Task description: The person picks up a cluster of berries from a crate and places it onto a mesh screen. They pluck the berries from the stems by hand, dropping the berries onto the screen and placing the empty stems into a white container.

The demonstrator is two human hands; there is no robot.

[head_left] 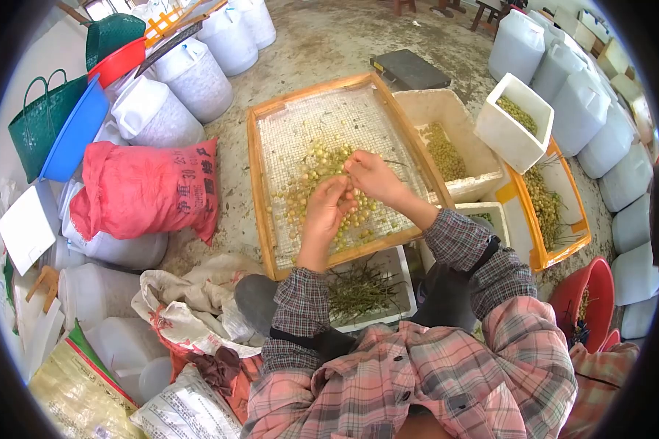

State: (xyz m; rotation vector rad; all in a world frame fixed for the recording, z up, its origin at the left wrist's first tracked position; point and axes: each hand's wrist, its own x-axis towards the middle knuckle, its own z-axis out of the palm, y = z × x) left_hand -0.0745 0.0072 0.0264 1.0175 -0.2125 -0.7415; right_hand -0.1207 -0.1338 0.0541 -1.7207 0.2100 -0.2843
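A wood-framed mesh screen (278, 135) lies in front of me, with small round yellow-green fruits (318, 161) heaped near its middle. Over the fruits, my left hand (328, 212) has its fingers curled close together. My right hand (373, 177) meets it at the fingertips, thumb and fingers pinched. What the fingers hold is too small to make out. Below the screen's near edge, a white tray (406, 282) holds thin green-brown stems (362, 293).
Foam boxes (417, 110) and an orange crate (584, 219) of fruits stand right. A red sack (150, 186), a blue basin (73, 132) and white barrels (198, 80) are left. More barrels (575, 91) line the right side. Another person's plaid sleeve (608, 373) shows lower right.
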